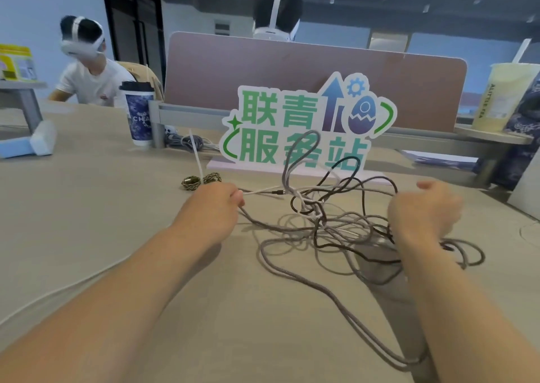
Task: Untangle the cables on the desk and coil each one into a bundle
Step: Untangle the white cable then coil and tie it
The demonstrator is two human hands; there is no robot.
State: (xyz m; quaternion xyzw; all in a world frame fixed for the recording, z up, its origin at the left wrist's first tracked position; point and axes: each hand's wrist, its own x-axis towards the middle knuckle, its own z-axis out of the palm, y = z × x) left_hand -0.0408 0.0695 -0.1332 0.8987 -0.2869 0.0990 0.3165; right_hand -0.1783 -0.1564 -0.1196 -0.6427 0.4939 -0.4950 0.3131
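Grey cable (pixel 304 280) loops closest, trailing over the desk (pixel 87 207) up to the tangle (pixel 321 222), which sits just in front of the green-lettered sign (pixel 292 125). L hand (pixel 216 204), in front of the sign's left end, is curled and pinches a white cable (pixel 263 191) (plug end points into the knot). R hand (pixel 423 210), front-right of the sign, curls over the tangle's edge; grip hidden, can't tell. One braided bundle (pixel 201 179) lies coiled btwn L hand and sign.

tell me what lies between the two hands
Head view: the tangle of cables, grey, dark and white strands knotted together, lies on the desk between the left hand and right hand.
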